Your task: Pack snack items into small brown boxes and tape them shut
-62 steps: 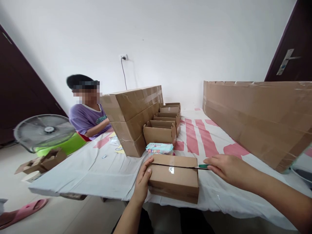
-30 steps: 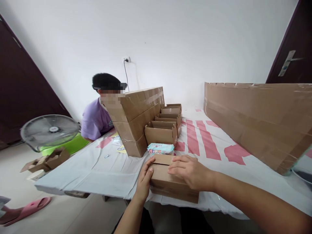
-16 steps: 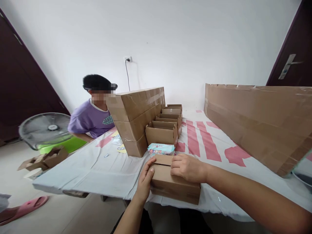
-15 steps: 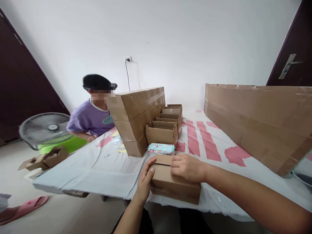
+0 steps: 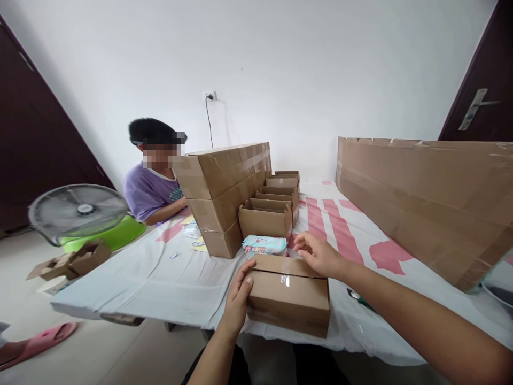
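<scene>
A closed, taped cardboard box (image 5: 289, 292) lies on the white cloth at the table's near edge. My left hand (image 5: 237, 298) is pressed flat against the box's left end, fingers together and stretched out. My right hand (image 5: 318, 255) hovers over the box's far right corner with loosely curled fingers and nothing in them. A pack of wipes (image 5: 265, 245) lies just behind the box. A green-handled tool (image 5: 359, 297) lies on the cloth under my right forearm.
Several open small cartons (image 5: 265, 218) stand in a row behind the wipes, beside a stack of long cartons (image 5: 221, 190). A long carton (image 5: 428, 192) runs along the right. A person in a purple shirt (image 5: 151, 190) sits at the left, near a fan (image 5: 76, 212).
My right hand came from the box's right end, rubbed across its top, and has now lifted towards the far corner. The green-handled tool has left my hand and lies on the cloth.
</scene>
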`<move>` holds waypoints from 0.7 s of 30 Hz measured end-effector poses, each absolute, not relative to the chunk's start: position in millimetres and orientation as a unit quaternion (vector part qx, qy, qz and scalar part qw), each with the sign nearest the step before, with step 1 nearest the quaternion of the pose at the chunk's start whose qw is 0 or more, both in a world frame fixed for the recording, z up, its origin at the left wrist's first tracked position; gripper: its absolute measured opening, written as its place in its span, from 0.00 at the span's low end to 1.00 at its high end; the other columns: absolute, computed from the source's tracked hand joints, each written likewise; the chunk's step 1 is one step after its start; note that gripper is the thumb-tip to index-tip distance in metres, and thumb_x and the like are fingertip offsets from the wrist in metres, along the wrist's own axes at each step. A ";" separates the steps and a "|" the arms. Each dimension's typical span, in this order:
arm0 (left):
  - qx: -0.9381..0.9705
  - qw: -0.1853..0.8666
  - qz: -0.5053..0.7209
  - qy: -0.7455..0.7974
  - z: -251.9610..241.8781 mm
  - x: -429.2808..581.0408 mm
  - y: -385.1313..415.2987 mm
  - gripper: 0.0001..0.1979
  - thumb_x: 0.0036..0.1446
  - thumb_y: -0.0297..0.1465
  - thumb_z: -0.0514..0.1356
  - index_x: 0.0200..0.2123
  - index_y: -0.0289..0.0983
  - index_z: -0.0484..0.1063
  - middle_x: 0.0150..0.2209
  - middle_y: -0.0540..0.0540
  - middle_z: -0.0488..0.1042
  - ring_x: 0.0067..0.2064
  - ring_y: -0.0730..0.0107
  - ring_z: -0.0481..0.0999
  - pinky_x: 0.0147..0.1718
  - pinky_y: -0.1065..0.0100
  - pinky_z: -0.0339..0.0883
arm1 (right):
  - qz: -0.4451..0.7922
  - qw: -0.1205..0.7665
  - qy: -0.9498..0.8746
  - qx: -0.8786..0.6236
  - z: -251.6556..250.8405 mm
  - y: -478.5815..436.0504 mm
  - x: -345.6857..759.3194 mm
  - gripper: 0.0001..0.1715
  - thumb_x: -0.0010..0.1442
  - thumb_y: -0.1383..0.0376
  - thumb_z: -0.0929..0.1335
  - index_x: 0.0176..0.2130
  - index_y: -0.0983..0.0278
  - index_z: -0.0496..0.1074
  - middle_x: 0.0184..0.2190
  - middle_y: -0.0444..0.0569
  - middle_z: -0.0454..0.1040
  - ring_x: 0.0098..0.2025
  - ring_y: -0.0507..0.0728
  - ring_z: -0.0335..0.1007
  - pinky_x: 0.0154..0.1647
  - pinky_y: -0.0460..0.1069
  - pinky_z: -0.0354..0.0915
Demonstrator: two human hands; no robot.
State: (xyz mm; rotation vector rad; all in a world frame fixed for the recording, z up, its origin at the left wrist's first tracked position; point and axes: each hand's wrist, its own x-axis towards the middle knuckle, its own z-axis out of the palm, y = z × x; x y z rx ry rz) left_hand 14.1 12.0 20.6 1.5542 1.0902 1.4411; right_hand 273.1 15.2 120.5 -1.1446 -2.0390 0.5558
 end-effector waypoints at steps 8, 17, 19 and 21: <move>0.610 0.368 0.556 0.428 20.3 13.1 11.3 0.21 0.58 0.43 0.55 0.51 0.40 0.70 0.58 0.41 0.67 0.63 0.50 0.59 0.63 0.48 0.47 | 0.169 0.251 -0.859 -0.413 112.8 7.9 256.0 0.24 0.57 0.74 0.64 0.53 0.65 0.62 0.48 0.55 0.75 0.52 0.59 0.70 0.53 0.56 0.64; 0.615 0.369 0.548 0.430 18.3 14.1 11.3 0.22 0.59 0.43 0.54 0.52 0.39 0.69 0.59 0.41 0.66 0.64 0.51 0.58 0.64 0.49 0.44 | 0.049 0.264 -0.903 -0.336 96.8 6.7 257.6 0.15 0.60 0.74 0.61 0.46 0.66 0.70 0.41 0.54 0.78 0.44 0.59 0.74 0.47 0.54 0.69; 0.616 0.369 0.548 0.430 19.0 13.9 10.8 0.22 0.59 0.43 0.54 0.52 0.39 0.69 0.59 0.41 0.66 0.64 0.51 0.58 0.64 0.49 0.44 | 0.048 0.283 -0.908 -0.304 95.9 5.2 257.6 0.14 0.60 0.74 0.61 0.43 0.65 0.71 0.40 0.52 0.78 0.42 0.58 0.74 0.46 0.53 0.69; 0.615 0.373 0.547 0.428 19.7 13.9 10.8 0.22 0.59 0.43 0.54 0.52 0.39 0.68 0.60 0.41 0.66 0.64 0.51 0.58 0.64 0.49 0.45 | 0.068 0.311 -0.906 -0.278 98.1 1.3 258.4 0.13 0.60 0.74 0.62 0.43 0.63 0.70 0.38 0.51 0.78 0.41 0.57 0.75 0.45 0.51 0.70</move>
